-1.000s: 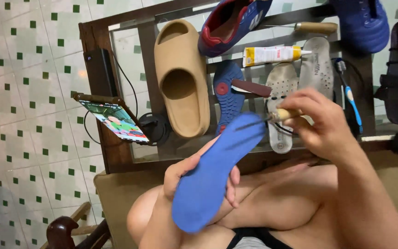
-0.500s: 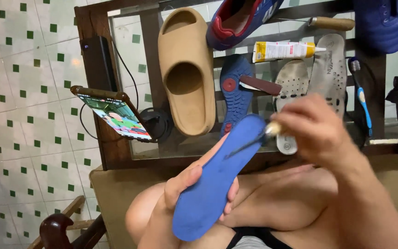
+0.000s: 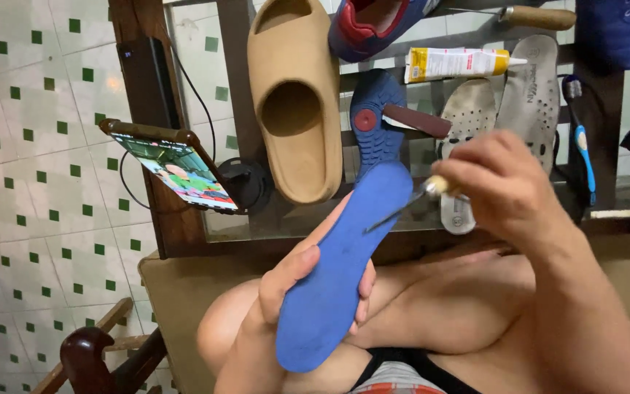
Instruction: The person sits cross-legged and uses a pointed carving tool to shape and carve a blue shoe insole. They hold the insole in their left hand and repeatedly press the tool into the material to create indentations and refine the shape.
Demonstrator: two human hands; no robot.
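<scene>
Left hand: the left hand (image 3: 293,281) is wrapped around a blue insole (image 3: 340,266) from behind, thumb laid across its front face, fingertips showing at the far edge.
Blue insole: a long, flat, foot-shaped piece of matte blue foam with rounded ends, held slanted above the person's lap, toe end up towards the glass table (image 3: 257,219).
Right hand: the right hand (image 3: 501,182) is closed in a pinch on a thin tool (image 3: 402,208) with a pale handle.
Thin tool: a slim, dark metal blade or spike; its tip touches the insole's upper right edge. The exact kind is too blurred to tell.
Table: a clear glass top in a dark wooden frame, just beyond the knees.
Tan slide: a smooth, moulded tan slide sandal (image 3: 293,102) with a thick rounded body and an oval opening lies on the glass.
Shoe sole: a blue rubber sole piece (image 3: 373,120) with a red round patch lies beside the slide, a brown strip (image 3: 417,120) resting across it.
Pale insoles: two grey-white perforated insoles (image 3: 526,95) lie side by side to the right.
Glue tube: a yellow and white tube (image 3: 461,63) lies above them.
Toothbrush: a blue and white toothbrush (image 3: 583,138) lies at the table's right edge.
Phone: a phone (image 3: 173,166) with a lit screen stands tilted at the table's left, a black cable beside it.
Floor: glossy white tiles with small green squares.
</scene>
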